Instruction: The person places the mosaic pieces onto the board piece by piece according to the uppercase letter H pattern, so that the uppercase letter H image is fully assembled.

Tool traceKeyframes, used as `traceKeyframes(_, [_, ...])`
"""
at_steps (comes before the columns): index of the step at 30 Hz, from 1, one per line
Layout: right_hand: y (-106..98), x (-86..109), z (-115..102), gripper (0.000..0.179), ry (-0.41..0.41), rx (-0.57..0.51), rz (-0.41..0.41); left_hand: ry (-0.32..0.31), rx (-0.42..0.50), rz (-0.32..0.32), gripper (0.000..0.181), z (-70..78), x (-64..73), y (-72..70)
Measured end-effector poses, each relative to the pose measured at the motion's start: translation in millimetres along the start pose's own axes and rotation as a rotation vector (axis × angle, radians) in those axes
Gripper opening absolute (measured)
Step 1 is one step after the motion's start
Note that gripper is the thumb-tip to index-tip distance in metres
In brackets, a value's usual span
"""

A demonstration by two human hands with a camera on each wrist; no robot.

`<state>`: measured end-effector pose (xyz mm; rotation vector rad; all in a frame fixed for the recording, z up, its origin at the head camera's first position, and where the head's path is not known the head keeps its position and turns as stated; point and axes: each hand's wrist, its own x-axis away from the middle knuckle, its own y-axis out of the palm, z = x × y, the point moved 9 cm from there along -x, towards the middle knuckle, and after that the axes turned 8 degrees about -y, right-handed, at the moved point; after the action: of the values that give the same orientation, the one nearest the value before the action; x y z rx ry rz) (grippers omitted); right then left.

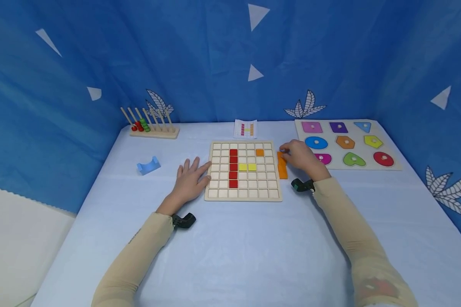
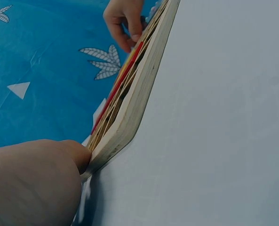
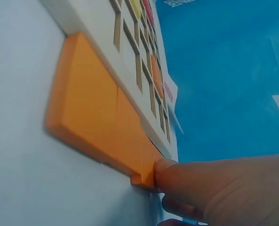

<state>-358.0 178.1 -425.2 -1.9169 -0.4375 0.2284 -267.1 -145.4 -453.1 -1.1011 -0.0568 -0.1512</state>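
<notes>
A wooden grid board (image 1: 243,197) lies flat. It bears a column of several red tiles (image 1: 233,167), two yellow tiles (image 1: 247,167) side by side and one orange tile (image 1: 259,152) at upper right. My left hand (image 1: 188,181) lies with spread fingers at the board's left edge, its thumb and index finger touching the rim. Along the right edge runs a row of loose orange tiles (image 3: 94,99). My right hand (image 1: 301,157) is at the far end of that row; its thumb (image 3: 170,172) presses the end tile, pinched against fingers partly hidden behind it.
A printed pattern card (image 1: 245,129) lies behind the board. At back right is a shape puzzle board (image 1: 330,128) with knobbed pieces, close to my right hand. A bead-peg counting rack (image 1: 153,133) stands at back left, with a blue curved block (image 1: 149,166) in front of it.
</notes>
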Motion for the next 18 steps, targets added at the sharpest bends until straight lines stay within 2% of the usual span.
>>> traceKeyframes(11, [-0.5,0.9,1.3,0.033,-0.002,0.011,0.029,0.003,0.000,0.004,0.057,-1.6,-1.3,1.7])
traceKeyframes(18, [0.3,0.8,0.7,0.038,-0.013,-0.045,0.029,0.004,0.003,0.009,0.057,-0.8,-0.5,1.2])
